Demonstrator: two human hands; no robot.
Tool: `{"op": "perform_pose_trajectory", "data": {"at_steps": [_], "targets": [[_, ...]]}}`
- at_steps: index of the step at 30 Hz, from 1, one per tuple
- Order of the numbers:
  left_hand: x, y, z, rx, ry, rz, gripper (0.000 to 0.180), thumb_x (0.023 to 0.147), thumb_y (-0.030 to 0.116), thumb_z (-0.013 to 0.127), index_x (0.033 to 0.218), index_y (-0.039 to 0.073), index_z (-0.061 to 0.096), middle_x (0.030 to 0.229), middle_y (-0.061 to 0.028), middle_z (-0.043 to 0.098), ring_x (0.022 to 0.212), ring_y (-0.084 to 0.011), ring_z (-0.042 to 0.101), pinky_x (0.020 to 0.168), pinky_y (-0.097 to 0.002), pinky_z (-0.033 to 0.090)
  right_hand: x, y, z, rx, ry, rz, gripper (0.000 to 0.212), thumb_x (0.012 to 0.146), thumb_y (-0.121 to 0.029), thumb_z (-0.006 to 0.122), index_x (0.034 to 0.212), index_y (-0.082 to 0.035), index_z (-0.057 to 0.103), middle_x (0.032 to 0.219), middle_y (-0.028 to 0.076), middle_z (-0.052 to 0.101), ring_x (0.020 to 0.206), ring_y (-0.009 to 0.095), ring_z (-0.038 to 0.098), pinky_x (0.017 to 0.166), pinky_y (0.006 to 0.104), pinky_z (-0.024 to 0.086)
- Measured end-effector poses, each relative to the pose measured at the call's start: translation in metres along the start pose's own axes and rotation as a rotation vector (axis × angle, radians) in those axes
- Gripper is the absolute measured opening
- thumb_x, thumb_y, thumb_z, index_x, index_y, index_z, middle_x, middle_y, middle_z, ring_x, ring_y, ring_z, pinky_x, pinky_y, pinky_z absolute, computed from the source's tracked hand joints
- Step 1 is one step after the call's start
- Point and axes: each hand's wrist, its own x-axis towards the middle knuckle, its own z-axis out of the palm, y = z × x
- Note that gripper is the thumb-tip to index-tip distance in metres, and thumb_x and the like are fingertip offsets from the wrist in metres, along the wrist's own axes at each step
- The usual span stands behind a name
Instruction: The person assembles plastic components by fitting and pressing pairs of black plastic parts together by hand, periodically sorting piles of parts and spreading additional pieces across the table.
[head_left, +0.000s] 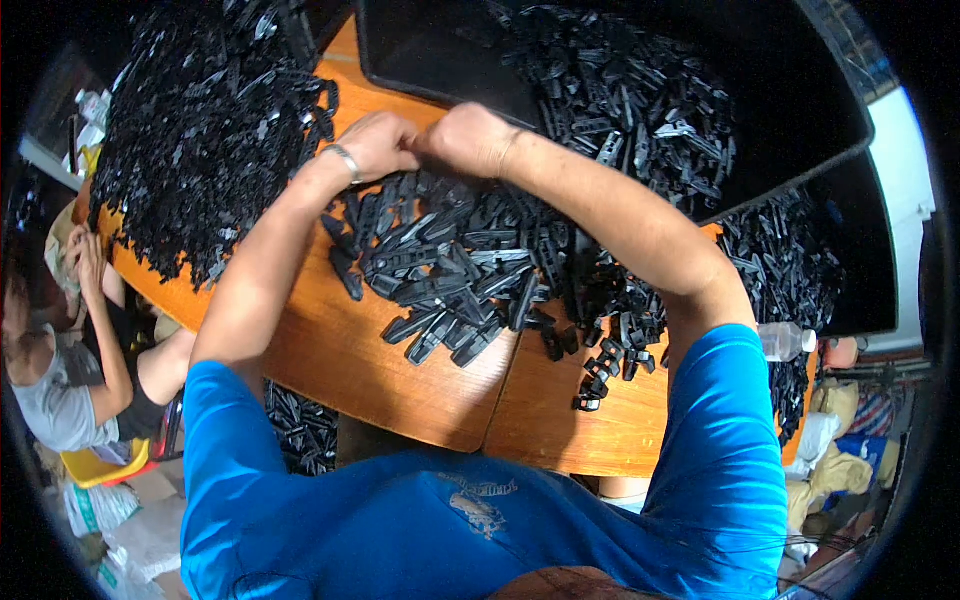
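My left hand (375, 147), with a bracelet at the wrist, and my right hand (468, 140) meet at the far middle of the wooden table (360, 350). Both have their fingers closed and pressed together; whatever they pinch is hidden by the fingers. Just nearer than them lies a loose heap of long black plastic clip-like pieces (440, 265). Right of that heap are small black block-shaped parts (612, 360), some spread toward the front edge.
A tall mound of thin black plastic parts (205, 140) covers the table's left side. A large black bin (440, 85) with more black pieces stands at the far right. A clear bottle (785, 342) is beside my right sleeve. Another person (70, 380) sits at the left.
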Motion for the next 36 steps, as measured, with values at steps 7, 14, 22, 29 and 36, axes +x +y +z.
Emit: {"op": "perform_pose_trajectory", "data": {"at_steps": [7, 14, 22, 29, 36], "targets": [[0.034, 0.018, -0.029, -0.213, 0.169, 0.002, 0.017, 0.099, 0.013, 0.073, 0.111, 0.001, 0.076, 0.096, -0.0066, 0.077, 0.092, -0.0156, 0.071, 0.085, -0.0349, 0.058, -0.115, 0.019, -0.058, -0.012, 0.498, 0.456, 0.027, 0.090, -0.026, 0.078, 0.114, -0.014, 0.079, 0.105, 0.011, 0.075, 0.099, 0.032, 0.073, 0.086, 0.0427, 0.060], [0.178, 0.005, 0.005, -0.352, 0.471, 0.035, 0.045, 0.105, 0.048, 0.063, 0.133, 0.014, 0.073, 0.128, -0.0145, 0.076, 0.122, -0.0320, 0.070, 0.104, -0.0407, 0.053, -0.281, 0.126, -0.050, -0.481, 0.770, 1.343, 0.043, 0.096, -0.036, 0.075, 0.132, -0.013, 0.072, 0.131, 0.022, 0.065, 0.121, 0.041, 0.063, 0.102, 0.0506, 0.053], [0.268, 0.020, 0.057, -0.489, 0.534, -0.015, 0.069, 0.105, 0.066, 0.049, 0.155, 0.018, 0.058, 0.159, -0.0169, 0.055, 0.151, -0.0358, 0.047, 0.125, -0.0438, 0.035, -0.300, 0.139, -0.006, -0.261, 0.903, 1.492, 0.067, 0.101, -0.056, 0.059, 0.154, -0.015, 0.053, 0.145, 0.028, 0.058, 0.131, 0.046, 0.059, 0.109, 0.0536, 0.050], [0.293, 0.018, 0.082, -0.493, 0.414, 0.108, 0.069, 0.109, 0.061, 0.044, 0.164, 0.018, 0.046, 0.170, -0.0101, 0.043, 0.158, -0.0276, 0.037, 0.130, -0.0382, 0.027, -0.302, 0.157, 0.000, 0.108, 0.922, 1.513, 0.087, 0.094, -0.072, 0.058, 0.160, -0.017, 0.048, 0.144, 0.029, 0.059, 0.134, 0.045, 0.059, 0.112, 0.0528, 0.047], [0.273, 0.011, 0.074, -0.588, 0.389, 0.152, 0.067, 0.109, 0.064, 0.044, 0.158, 0.019, 0.055, 0.166, -0.0118, 0.048, 0.157, -0.0285, 0.037, 0.129, -0.0382, 0.028, -0.265, 0.161, 0.022, 0.523, 1.061, 1.320, 0.073, 0.092, -0.069, 0.066, 0.133, -0.008, 0.071, 0.126, 0.026, 0.073, 0.125, 0.043, 0.067, 0.110, 0.0488, 0.049]]}}
